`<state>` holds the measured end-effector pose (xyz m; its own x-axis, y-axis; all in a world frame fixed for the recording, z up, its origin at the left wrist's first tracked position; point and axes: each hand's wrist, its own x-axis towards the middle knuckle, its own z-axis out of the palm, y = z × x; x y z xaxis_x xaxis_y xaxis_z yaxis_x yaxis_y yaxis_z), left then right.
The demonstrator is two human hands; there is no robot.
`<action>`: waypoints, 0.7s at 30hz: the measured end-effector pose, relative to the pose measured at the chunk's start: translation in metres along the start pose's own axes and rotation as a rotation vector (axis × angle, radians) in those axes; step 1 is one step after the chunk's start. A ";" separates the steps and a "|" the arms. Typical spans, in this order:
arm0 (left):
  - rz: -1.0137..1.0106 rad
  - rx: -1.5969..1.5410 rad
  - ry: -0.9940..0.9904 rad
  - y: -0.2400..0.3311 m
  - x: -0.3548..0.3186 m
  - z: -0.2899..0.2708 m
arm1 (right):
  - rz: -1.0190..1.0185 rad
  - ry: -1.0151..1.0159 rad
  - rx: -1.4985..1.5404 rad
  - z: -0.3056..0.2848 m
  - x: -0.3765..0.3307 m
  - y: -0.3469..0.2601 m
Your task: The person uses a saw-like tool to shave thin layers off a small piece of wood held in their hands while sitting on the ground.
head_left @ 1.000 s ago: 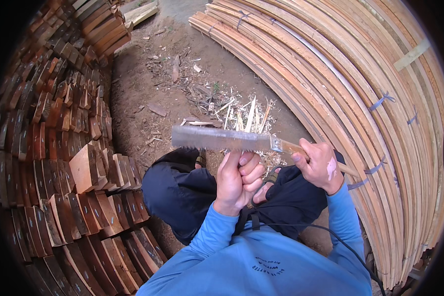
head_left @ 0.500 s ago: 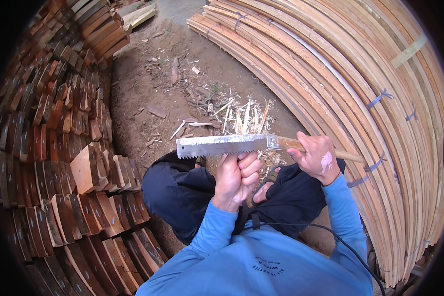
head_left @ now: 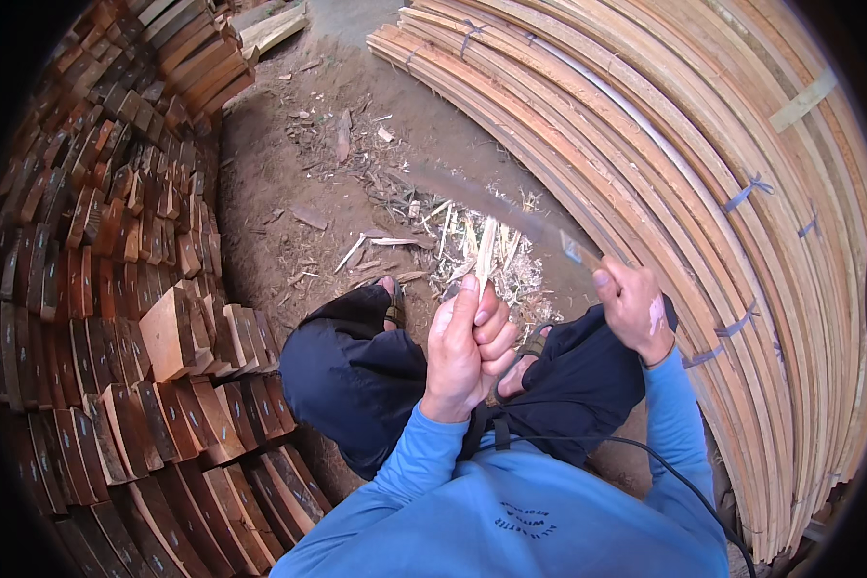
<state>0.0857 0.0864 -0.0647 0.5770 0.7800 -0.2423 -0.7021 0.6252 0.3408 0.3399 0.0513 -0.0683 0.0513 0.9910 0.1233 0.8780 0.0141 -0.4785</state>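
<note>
My left hand point(head_left: 464, 352) is closed around a pale, split wooden stick point(head_left: 486, 252), whose upper end rises past my thumb; its lower part is hidden in my fist. In my right hand point(head_left: 634, 306) is the wooden handle of a handsaw point(head_left: 576, 250). Its metal blade, smeared by motion, slants up and to the left beyond the tip of the stick. Whether blade and stick touch, I cannot tell. Pale wood shavings point(head_left: 525, 279) lie on the ground beneath my hands.
Stacked short wooden blocks point(head_left: 116, 318) form a wall along my left. Long planks tied in bundles point(head_left: 645, 144) curve along the right. Bark pieces and wood scraps point(head_left: 344, 135) litter the dirt ahead. A black cable point(head_left: 645, 453) crosses my waist and right side.
The saw blade has swung from level above my left hand to farther forward, tilted up to the left. The stick in my left hand, hidden behind the blade before, now shows.
</note>
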 end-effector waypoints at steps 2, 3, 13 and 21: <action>-0.017 -0.022 -0.006 0.000 0.001 -0.001 | -0.036 -0.036 0.002 -0.001 -0.009 -0.018; -0.012 -0.008 0.024 -0.001 0.000 -0.003 | -0.056 -0.056 0.004 -0.001 -0.011 -0.025; -0.041 0.031 0.096 -0.006 0.002 -0.006 | -0.088 0.023 -0.136 0.008 -0.019 -0.024; 0.057 0.151 0.016 -0.008 -0.005 0.010 | 0.243 0.135 0.014 0.005 0.011 0.039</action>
<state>0.0926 0.0776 -0.0567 0.5307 0.8149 -0.2328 -0.6616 0.5701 0.4871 0.3720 0.0631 -0.0903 0.3238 0.9388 0.1179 0.8254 -0.2193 -0.5203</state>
